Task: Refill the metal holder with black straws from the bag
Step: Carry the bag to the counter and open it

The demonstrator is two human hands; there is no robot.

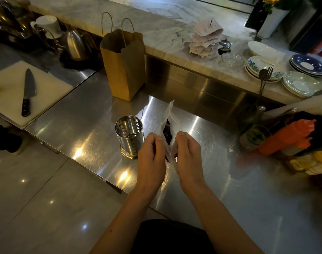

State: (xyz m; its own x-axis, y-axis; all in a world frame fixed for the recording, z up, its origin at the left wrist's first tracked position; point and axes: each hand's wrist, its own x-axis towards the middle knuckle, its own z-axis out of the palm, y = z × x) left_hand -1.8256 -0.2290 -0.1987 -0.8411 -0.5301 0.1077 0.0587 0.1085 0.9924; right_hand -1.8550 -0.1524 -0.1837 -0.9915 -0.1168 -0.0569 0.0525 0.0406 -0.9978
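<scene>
A clear plastic bag (pixel 170 116) stands upright over the steel counter, held between both hands. My left hand (pixel 151 158) pinches its left edge and my right hand (pixel 188 158) pinches its right edge, and the mouth gapes between them. Black straws (pixel 168 131) show inside through the opening. The metal holder (pixel 130 136), a perforated shiny cylinder, stands upright just left of my left hand and looks empty inside.
A brown paper bag (pixel 124 65) stands behind the holder. A knife (pixel 28 92) lies on a white cutting board (pixel 6 99) at the left. Stacked plates (pixel 262 70) and receipts (pixel 204 41) sit on the marble ledge. An orange squeeze bottle (pixel 288 138) and jars crowd the right.
</scene>
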